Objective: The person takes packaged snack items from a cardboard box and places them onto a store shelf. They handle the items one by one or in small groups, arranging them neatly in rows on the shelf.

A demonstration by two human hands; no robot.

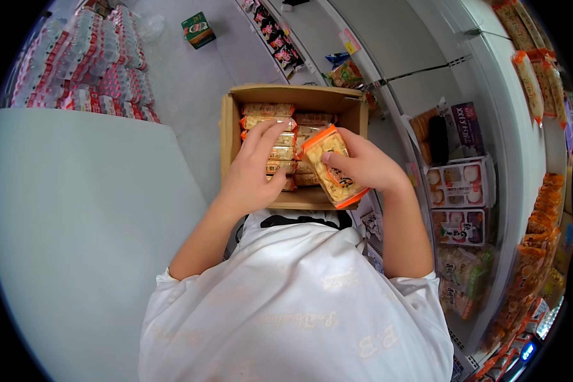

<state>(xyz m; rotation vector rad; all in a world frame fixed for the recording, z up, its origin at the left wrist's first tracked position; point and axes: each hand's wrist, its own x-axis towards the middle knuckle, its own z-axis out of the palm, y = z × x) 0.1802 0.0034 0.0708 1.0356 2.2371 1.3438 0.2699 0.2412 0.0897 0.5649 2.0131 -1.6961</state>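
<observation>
An open cardboard box (pixel 226 143) sits in front of my waist, with two rows of wrapped puffed-grain snack packs (pixel 268 110) in it. My right hand (pixel 370 160) grips one snack pack (pixel 332 164) with orange ends and clear film, thumb across its front. That pack is tilted above the box's right side and hides part of the right row. Over the left row spreads my left hand (pixel 255 167), fingers and thumb apart. Whether its fingertips touch the packs beneath is hard to tell.
Store shelving (pixel 458 191) curves along the right, holding boxed pastries (pixel 458 184) and bagged snacks (pixel 463 267). Similar orange-ended packs (pixel 527 86) stand on the upper shelf. At left are a white surface (pixel 86 229) and stacked shrink-wrapped bottles (pixel 86 57). A green carton (pixel 198 30) lies on the floor.
</observation>
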